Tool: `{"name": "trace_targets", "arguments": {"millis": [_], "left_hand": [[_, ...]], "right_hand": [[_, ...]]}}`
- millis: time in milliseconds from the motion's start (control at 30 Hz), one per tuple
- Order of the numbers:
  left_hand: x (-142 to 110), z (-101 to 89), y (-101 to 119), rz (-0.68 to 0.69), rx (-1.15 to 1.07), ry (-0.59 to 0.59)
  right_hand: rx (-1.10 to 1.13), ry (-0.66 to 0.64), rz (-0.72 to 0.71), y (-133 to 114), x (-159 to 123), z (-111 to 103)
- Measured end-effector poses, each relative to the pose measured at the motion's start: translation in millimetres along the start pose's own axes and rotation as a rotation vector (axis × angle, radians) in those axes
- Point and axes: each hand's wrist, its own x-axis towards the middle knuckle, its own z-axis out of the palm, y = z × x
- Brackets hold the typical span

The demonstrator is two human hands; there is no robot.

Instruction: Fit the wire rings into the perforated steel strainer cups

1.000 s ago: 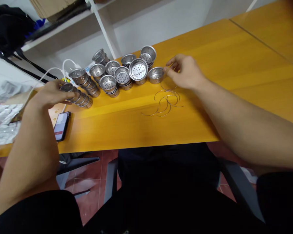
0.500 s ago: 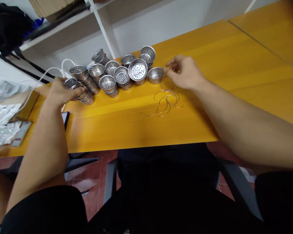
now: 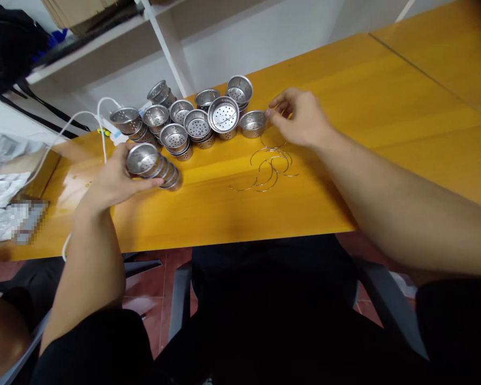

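In my left hand (image 3: 112, 176) is a tilted stack of perforated metal strainer baskets (image 3: 144, 160), held with the thumb along its near side and the fingers behind. My right hand (image 3: 299, 118) is at the right rim of a single shallow strainer basket (image 3: 253, 125). Its thumb tip touches or nearly touches that rim, while the loosely curled fingers stay apart from the thumb. More strainer baskets (image 3: 199, 126) stand upright in short stacks between my hands. Several thin curved wires (image 3: 272, 166) lie on the table in front of the right hand.
The yellow wooden table (image 3: 385, 133) runs along a white shelf (image 3: 164, 48). White cables (image 3: 101, 120) and a power strip lie at the back left, behind the left hand. Plastic packets (image 3: 2, 187) lie on the far left, near another person's arm (image 3: 0, 331).
My left hand has drawn its stack of strainer baskets away from the neighbouring stack, toward me and to the right. The right hand has stayed by the single strainer basket.
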Motion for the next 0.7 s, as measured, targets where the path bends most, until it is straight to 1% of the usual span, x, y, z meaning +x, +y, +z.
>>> {"name": "trace_targets", "arguments": {"millis": [67,167,233,300,400,433,467,500,600,700], "left_hand": [[-7,30.4,15,0.112,-0.175,0.024],[-3,79.9,26,0.273,-0.339,0.007],[6,107.4,30,0.347,-0.414,-0.022],[18,126.5,36,0.370,-0.427,-0.049],[34,142.0,48,0.347,-0.447,-0.105],[38,145.5,52,0.344,-0.462,-0.121],[42,148.8,56,0.348,-0.476,-0.130],[46,152.1,59,0.357,-0.484,-0.133],[54,162.2,68,0.382,-0.491,-0.128],[62,166.6,77,0.388,-0.511,-0.122]], "right_hand": [[0.011,0.023,-0.015,-3,-1,-2],[0.056,0.046,-0.067,-12,-7,-9],[0.121,-0.027,-0.142,-18,-13,-15],[0.217,-0.182,-0.239,-24,-20,-19],[0.326,-0.458,-0.351,-34,-30,-15],[0.341,-0.523,-0.370,-38,-32,-12],[0.345,-0.560,-0.376,-41,-35,-8],[0.346,-0.572,-0.372,-44,-36,-4],[0.367,-0.518,-0.319,-49,-38,0],[0.413,-0.485,-0.279,-46,-33,-11]]}}
